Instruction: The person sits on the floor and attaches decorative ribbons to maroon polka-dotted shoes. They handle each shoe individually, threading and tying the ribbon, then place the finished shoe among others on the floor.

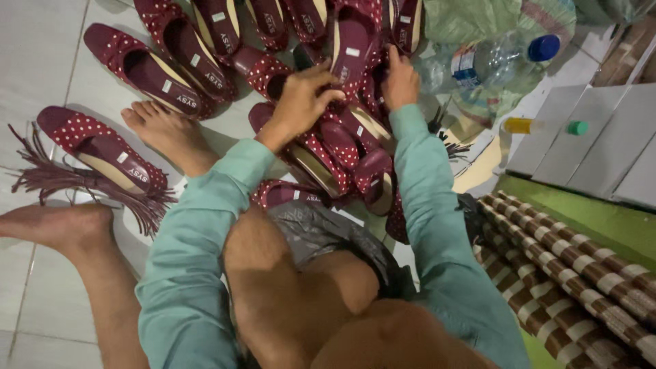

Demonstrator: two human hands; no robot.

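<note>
Spread across the tiled floor (48, 48): a heap of dark red flat shoes (205, 48) with white dots, lying in rows and overlapping, cream linings showing. Probably light and bendy, soft fabric uppers over a thin, stiffer sole; not fragile, not slippery. Best gripped at the heel rim or pinched across the opening, since the toe part would likely fold under pressure.

At the right, a striped brown and cream mat (581, 273) on green ground, with grey boards (601, 137) beyond. Near the top, a clear plastic bottle (492, 61) with a blue cap, lying on a green sack (471, 24).

At the left, a bundle of dark red tassels (75, 181) beside a lone shoe.

Right hand (400, 82), sleeved in teal, resting on the pile with fingers bent over one upturned shoe (350, 51); cannot tell whether gripped or only touched. Left hand (301, 102) closed narrowly around the edge of that same shoe, just beside the right, at the middle of the heap.

Smallest: a yellow tube (518, 125) and a green cap (577, 127), apart, by the boards.
</note>
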